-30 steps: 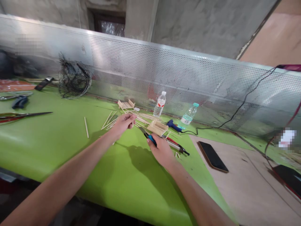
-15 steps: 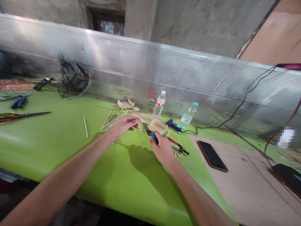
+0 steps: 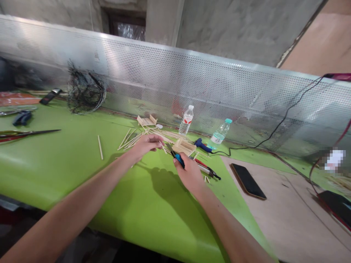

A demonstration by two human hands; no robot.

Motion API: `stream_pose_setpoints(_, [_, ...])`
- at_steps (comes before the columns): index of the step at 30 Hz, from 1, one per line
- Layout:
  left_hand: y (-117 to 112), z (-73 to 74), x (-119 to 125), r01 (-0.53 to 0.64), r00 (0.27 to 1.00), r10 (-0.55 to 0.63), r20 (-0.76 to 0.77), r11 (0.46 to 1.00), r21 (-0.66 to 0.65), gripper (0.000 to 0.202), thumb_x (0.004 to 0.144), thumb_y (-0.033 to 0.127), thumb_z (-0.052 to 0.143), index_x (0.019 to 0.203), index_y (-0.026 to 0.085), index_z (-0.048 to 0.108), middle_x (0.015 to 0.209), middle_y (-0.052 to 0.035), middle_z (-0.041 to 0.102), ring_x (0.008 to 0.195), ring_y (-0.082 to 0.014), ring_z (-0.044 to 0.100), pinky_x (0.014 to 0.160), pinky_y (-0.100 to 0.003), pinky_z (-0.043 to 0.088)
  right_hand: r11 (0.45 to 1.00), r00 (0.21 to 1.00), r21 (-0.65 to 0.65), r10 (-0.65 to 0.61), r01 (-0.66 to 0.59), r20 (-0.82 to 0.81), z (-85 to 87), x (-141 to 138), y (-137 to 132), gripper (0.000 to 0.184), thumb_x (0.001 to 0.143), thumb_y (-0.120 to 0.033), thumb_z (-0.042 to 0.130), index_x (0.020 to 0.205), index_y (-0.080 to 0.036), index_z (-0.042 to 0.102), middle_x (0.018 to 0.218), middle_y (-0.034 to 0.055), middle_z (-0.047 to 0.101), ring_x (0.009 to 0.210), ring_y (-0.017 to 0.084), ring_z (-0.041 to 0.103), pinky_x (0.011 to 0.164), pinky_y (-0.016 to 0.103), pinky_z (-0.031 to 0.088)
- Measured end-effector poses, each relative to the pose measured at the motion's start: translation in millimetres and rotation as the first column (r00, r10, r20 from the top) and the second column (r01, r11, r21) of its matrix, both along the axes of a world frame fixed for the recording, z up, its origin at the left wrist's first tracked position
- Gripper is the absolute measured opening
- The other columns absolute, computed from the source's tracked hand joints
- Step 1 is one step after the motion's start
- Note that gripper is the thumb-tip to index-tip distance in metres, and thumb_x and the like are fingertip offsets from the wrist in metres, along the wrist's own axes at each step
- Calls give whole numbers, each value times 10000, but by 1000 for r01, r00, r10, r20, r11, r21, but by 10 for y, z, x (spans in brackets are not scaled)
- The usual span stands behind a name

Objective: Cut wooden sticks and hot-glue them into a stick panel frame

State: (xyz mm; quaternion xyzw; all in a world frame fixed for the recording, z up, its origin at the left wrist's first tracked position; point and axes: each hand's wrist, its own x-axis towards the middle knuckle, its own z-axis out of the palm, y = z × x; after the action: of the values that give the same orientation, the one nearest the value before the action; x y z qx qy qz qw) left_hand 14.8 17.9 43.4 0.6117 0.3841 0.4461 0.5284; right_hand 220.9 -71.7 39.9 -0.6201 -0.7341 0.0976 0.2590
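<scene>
Between the fingertips of my left hand [image 3: 148, 145] is a thin wooden stick [image 3: 164, 148], its free end pointing down and right. My right hand [image 3: 188, 171] is closed around a blue-and-black utility knife [image 3: 178, 158], whose blade [image 3: 169, 147] points up and left, close beside the stick. I cannot tell whether blade and stick touch. Just behind the knife lies a small structure of glued sticks [image 3: 184, 146]. More loose sticks [image 3: 134, 140] spread out behind my left hand, and a second small stick structure [image 3: 147, 120] stands farther back.
A blue glue gun [image 3: 203, 145] with a black cord lies right of the sticks, near two plastic bottles [image 3: 186, 119]. A phone [image 3: 248, 180] rests on the brown board [image 3: 276, 204]. Scissors [image 3: 27, 134], pliers [image 3: 22, 118] and a wire coil [image 3: 85, 91] occupy the left side.
Both hands stay almost in the same place. The stick in my left fingers has shifted very slightly; the knife remains in my right hand.
</scene>
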Motion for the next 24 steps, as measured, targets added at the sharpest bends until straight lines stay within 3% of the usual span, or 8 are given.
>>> stream_pose_setpoints(6, [-12,-2,9,16,1000,-14,-27,999,44,205,699,258,783,861,165,701,911,-74,751,892,-187,691,836,-340,498,1000,999,-4,-28,28,25,-25,-3,14,129,966,-320,477,1033,-220,525,796,26,644,683,178,573,591,253,309])
stream_pose_setpoints(14, [12,-43,9,-23,998,25,-49,999,41,243,723,291,798,875,153,668,866,-86,753,847,-213,729,781,-351,539,1000,999,-16,-14,14,-38,-45,3,9,418,966,-250,455,1381,-201,431,932,78,683,759,208,617,640,273,366])
stream_pose_setpoints(24, [-7,-58,18,-5,993,17,-120,996,93,199,770,284,764,901,159,680,925,-101,761,843,-221,728,803,-403,560,997,997,-73,10,-15,-70,-8,-28,-49,534,909,-190,460,1429,-231,346,749,5,619,575,186,570,549,255,343])
